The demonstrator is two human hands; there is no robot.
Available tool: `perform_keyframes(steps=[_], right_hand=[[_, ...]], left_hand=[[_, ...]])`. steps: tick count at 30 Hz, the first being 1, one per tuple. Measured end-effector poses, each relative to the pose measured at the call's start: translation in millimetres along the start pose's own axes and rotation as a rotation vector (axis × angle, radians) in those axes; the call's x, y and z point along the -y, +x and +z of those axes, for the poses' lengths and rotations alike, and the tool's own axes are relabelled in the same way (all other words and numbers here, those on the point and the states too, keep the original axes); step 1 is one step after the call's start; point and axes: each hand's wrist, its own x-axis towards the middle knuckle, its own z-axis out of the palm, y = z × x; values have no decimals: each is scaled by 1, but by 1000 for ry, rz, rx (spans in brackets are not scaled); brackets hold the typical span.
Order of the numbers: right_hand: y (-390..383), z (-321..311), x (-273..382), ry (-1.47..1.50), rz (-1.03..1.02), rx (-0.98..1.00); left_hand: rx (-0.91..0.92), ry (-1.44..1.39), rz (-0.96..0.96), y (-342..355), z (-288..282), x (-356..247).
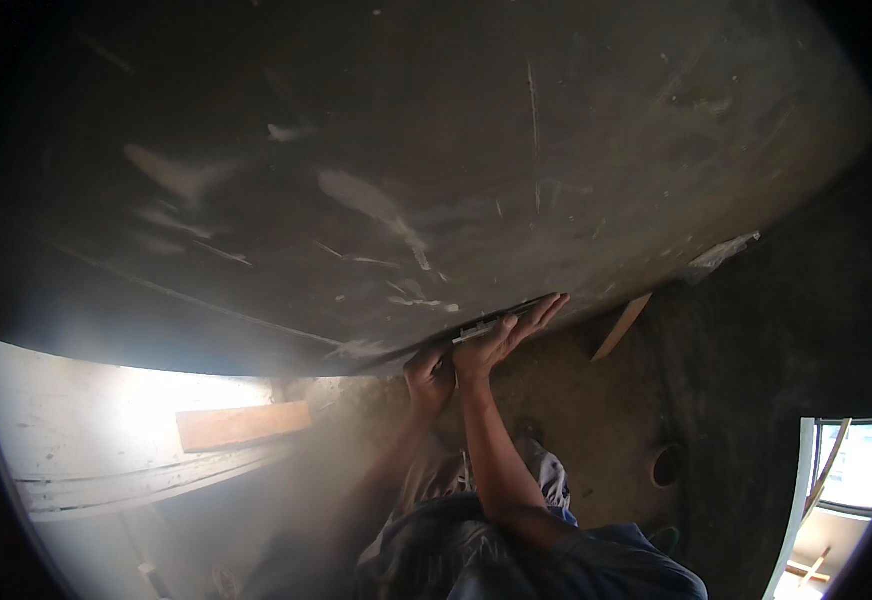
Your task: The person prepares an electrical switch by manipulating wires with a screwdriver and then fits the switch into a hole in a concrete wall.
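Observation:
A large dark grey plastered wall (406, 120) fills the upper view, with pale smears and scratches. Against its lower part lies a flat plastering trowel (476, 328), seen nearly edge-on as a thin dark blade with a lighter strip along its back. My left hand (428, 376) is closed at the trowel's near end, where the handle is mostly hidden by the fingers. Beside it, my right hand (499, 346) presses along the trowel's back, fingers stretched out toward the upper right.
On a bright white ledge (86, 460) at left lies a wooden board (244, 427). A wooden strip (620, 328) leans below the wall, right of my hands. A round reddish-brown object (666, 465) sits lower right, near a window (861, 465) crossed by a slanted stick.

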Motion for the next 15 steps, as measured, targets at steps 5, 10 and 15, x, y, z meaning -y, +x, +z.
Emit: perform_keyframes(steps=[5, 10, 15], right_hand=[[1, 1, -3, -1, 14, 21], [2, -4, -4, 3, -4, 70], [0, -4, -8, -8, -12, 73]], left_hand=[[5, -6, -21, 2, -3, -8], [-10, 85, -19, 2, -4, -15], [-48, 117, 3, 5, -1, -23]])
